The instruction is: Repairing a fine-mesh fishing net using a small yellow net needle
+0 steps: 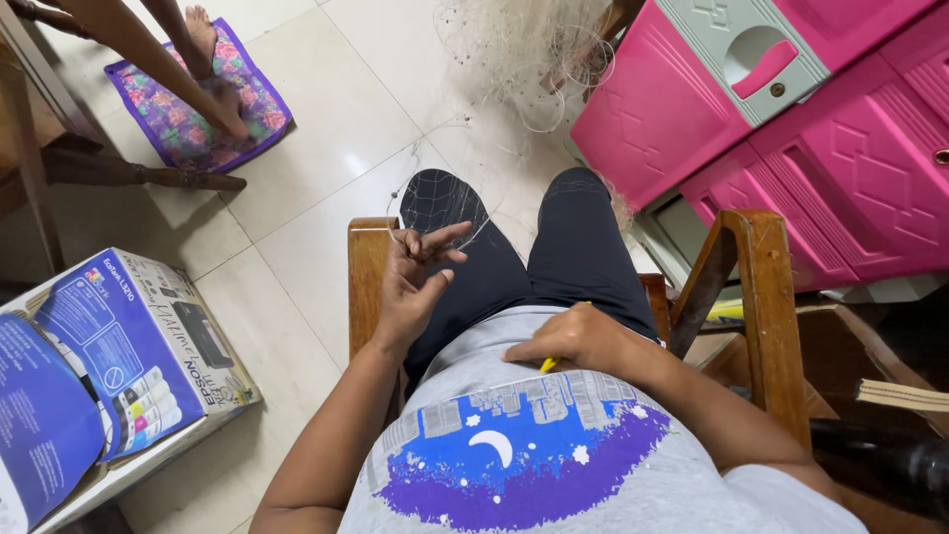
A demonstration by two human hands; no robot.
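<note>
I sit in a wooden chair (368, 267) and look down at my lap. My left hand (413, 280) is raised over my left knee with its fingers spread, and thin strands of a pale fishing net (447, 198) run across them. The net drapes over my knee and trails up the floor to a loose heap (524, 44). My right hand (573, 338) rests against my belly, closed around a small yellow tool (547, 365) whose tip pokes out below the fingers.
A pink plastic cabinet (751, 109) stands at the right. The chair's right armrest (766, 297) rises beside my leg. A blue and white cardboard box (109, 366) lies at the left. Another person's feet (213, 69) rest on a floral mat (198, 99).
</note>
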